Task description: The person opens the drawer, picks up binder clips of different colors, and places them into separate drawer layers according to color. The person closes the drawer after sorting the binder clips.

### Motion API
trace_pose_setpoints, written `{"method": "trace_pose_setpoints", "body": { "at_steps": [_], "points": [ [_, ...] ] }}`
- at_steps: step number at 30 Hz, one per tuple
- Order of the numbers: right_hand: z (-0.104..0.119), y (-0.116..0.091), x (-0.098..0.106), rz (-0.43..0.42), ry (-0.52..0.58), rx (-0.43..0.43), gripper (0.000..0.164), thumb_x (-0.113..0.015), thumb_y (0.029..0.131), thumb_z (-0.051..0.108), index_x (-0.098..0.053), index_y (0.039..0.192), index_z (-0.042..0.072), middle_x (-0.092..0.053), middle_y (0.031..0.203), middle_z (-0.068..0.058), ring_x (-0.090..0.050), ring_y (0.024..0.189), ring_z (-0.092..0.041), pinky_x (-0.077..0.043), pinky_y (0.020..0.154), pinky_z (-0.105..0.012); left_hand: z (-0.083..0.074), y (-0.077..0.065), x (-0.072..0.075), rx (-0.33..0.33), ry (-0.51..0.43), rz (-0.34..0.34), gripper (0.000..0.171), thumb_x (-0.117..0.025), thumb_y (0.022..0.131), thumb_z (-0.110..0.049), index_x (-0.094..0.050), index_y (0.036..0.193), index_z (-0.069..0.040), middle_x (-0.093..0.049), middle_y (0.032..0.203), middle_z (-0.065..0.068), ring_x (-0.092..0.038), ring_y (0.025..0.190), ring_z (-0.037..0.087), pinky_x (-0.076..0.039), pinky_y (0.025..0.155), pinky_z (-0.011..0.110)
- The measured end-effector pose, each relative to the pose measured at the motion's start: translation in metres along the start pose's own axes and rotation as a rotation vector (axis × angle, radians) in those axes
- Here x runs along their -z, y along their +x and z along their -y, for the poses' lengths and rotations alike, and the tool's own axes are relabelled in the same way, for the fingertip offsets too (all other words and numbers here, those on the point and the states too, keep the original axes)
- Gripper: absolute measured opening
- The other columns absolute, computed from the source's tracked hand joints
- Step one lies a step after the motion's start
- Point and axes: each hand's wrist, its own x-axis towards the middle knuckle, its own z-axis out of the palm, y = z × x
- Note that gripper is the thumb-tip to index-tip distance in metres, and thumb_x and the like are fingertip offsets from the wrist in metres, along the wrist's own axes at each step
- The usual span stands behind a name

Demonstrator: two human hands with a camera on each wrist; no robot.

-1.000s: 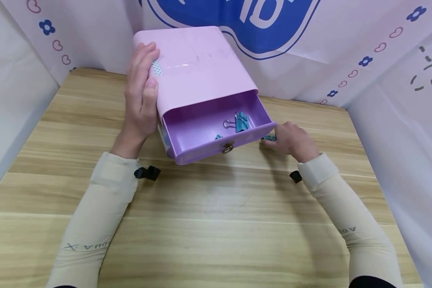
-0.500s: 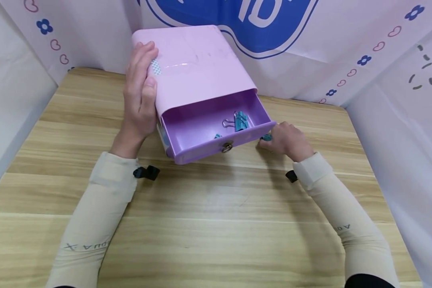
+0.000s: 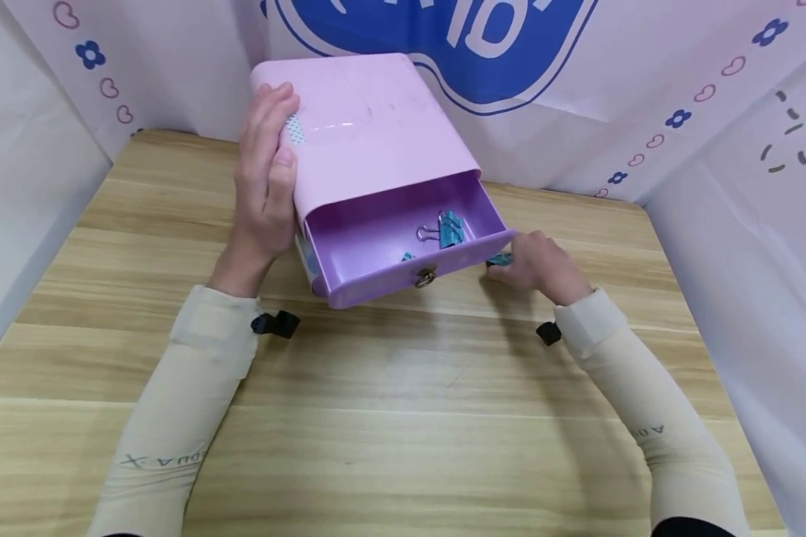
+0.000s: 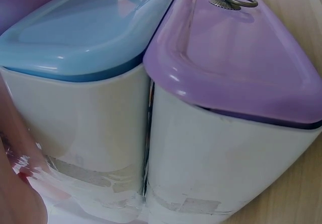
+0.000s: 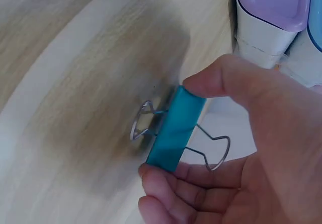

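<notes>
A pink-topped drawer cabinet [image 3: 376, 127] has its upper purple drawer [image 3: 376, 286] pulled out. Inside lie a teal binder clip [image 3: 452, 229] and a smaller teal piece [image 3: 407, 256], mostly hidden by the drawer front. My left hand [image 3: 263, 179] rests along the cabinet's left side, fingers extended up to its top edge. Between thumb and fingertips, my right hand [image 3: 542, 265] pinches another teal binder clip [image 5: 177, 128] by its two ends. Both wire handles show in the right wrist view. That hand is low over the table, right beside the drawer's right corner.
Lower blue [image 4: 85, 43] and purple [image 4: 236, 63] drawers are closed in the left wrist view. The wooden table [image 3: 403, 418] ends against a printed white backdrop [image 3: 578, 142] behind the cabinet. White sheets stand along both sides.
</notes>
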Motion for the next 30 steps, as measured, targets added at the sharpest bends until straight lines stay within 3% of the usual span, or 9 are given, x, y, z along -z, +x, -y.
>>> {"method": "trace_pose_setpoints", "body": {
  "at_steps": [5, 10, 16, 30],
  "points": [
    [-0.002, -0.007, 0.005, -0.069, -0.016, 0.024, 0.047, -0.065, 0.080, 0.055, -0.058, 0.077, 0.009, -0.047, 0.064, -0.004, -0.044, 0.055, -0.017, -0.035, 0.045, -0.026, 0.000, 0.000, -0.001, -0.011, 0.002, -0.004, 0.058, -0.031, 0.086, -0.020, -0.051, 0.131, 0.011, -0.047, 0.141, 0.028, -0.033, 0.144, 0.030, -0.017, 0.125, 0.033],
    [-0.006, -0.016, 0.014, -0.206, -0.025, 0.098, 0.045, -0.063, 0.080, 0.050, -0.057, 0.082, 0.005, -0.052, 0.068, -0.007, -0.047, 0.058, -0.019, -0.036, 0.047, -0.027, -0.001, 0.000, -0.001, 0.005, 0.001, -0.006, 0.059, -0.031, 0.085, -0.021, -0.051, 0.131, 0.010, -0.048, 0.142, 0.027, -0.032, 0.145, 0.030, -0.016, 0.125, 0.032],
    [-0.008, -0.027, 0.027, -0.331, -0.018, 0.159, 0.038, -0.062, 0.077, 0.042, -0.058, 0.080, 0.005, -0.046, 0.062, -0.003, -0.041, 0.053, -0.016, -0.032, 0.046, -0.026, -0.001, 0.000, -0.002, 0.019, -0.009, -0.014, 0.060, -0.031, 0.085, -0.022, -0.052, 0.130, 0.010, -0.048, 0.141, 0.026, -0.032, 0.145, 0.028, -0.016, 0.125, 0.032],
    [0.007, -0.059, 0.077, -0.412, -0.061, 0.201, 0.033, -0.063, 0.080, 0.038, -0.059, 0.081, 0.005, -0.053, 0.068, -0.007, -0.049, 0.060, -0.023, -0.037, 0.053, -0.029, 0.001, 0.000, -0.003, 0.015, -0.015, -0.019, 0.060, -0.030, 0.084, -0.022, -0.052, 0.130, 0.010, -0.048, 0.141, 0.027, -0.032, 0.144, 0.027, -0.016, 0.125, 0.032]
  ]
}}
